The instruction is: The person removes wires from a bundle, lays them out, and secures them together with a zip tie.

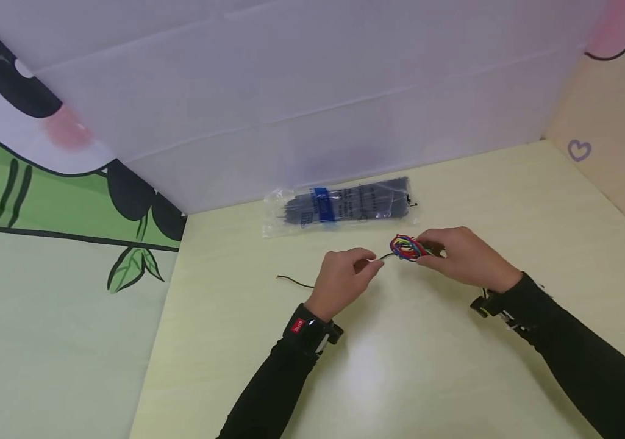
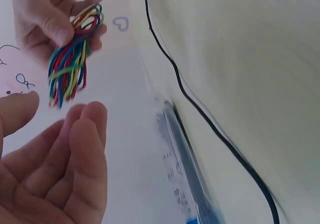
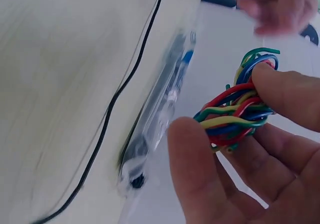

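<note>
My right hand [image 1: 466, 256] pinches a folded bundle of coloured wires [image 1: 407, 248] between thumb and fingers, above the table. Red, blue, green and yellow strands show, and in the right wrist view the wire bundle [image 3: 235, 116] is wrapped round its middle. To its left is my left hand [image 1: 341, 277], with the fingers bent loosely. The left wrist view shows a gap between the left thumb [image 2: 17, 114] and fingertips, with nothing in it. A thin black cord [image 1: 292, 280] lies along the table behind both hands, partly hidden by the left one.
A clear plastic bag of dark thin strips [image 1: 367, 203], with a blue band and printing, lies at the back of the table [image 1: 224, 366] near the white wall [image 1: 312, 91]. A side panel with a purple heart [image 1: 579, 150] stands on the right.
</note>
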`<control>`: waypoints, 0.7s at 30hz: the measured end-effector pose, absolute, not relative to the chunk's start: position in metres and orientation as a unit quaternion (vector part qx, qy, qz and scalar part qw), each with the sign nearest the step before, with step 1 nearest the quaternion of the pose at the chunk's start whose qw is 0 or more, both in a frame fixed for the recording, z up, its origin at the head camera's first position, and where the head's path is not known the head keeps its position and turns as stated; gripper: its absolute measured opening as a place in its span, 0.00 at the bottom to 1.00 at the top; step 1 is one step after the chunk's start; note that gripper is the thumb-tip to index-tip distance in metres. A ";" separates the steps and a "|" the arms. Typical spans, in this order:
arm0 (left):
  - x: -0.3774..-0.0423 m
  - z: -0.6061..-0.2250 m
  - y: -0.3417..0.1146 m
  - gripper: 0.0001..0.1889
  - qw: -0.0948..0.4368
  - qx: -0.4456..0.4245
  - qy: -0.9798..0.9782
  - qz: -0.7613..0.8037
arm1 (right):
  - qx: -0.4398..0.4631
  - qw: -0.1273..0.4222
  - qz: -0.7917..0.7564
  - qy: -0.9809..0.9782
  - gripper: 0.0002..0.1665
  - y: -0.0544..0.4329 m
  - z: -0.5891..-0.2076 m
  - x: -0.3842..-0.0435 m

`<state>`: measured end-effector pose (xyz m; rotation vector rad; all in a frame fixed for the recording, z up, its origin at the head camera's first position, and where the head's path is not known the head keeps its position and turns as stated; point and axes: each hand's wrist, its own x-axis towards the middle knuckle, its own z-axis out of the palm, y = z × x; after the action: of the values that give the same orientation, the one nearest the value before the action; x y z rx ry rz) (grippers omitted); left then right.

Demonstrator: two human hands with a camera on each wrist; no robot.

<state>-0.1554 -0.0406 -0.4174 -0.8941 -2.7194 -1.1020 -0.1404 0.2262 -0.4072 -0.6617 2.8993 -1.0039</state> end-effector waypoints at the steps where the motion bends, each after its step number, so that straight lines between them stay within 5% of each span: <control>1: -0.156 -0.417 -0.037 0.13 0.036 -0.290 -0.885 -0.363 | -0.217 0.004 -0.325 0.921 0.15 0.221 -0.408 -0.140; 13: -0.165 -0.420 -0.034 0.08 0.032 -0.303 -0.869 -0.390 | -0.268 -0.018 -0.290 0.919 0.16 0.199 -0.414 -0.139; 21: -0.163 -0.426 -0.033 0.05 0.111 -0.269 -0.890 -0.351 | -0.272 0.012 -0.342 0.900 0.12 0.192 -0.416 -0.139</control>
<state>-0.1632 -0.0333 -0.4259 -0.7902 -2.6146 -1.0310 -0.1394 0.1916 -0.4161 -0.8467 2.8051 -1.0662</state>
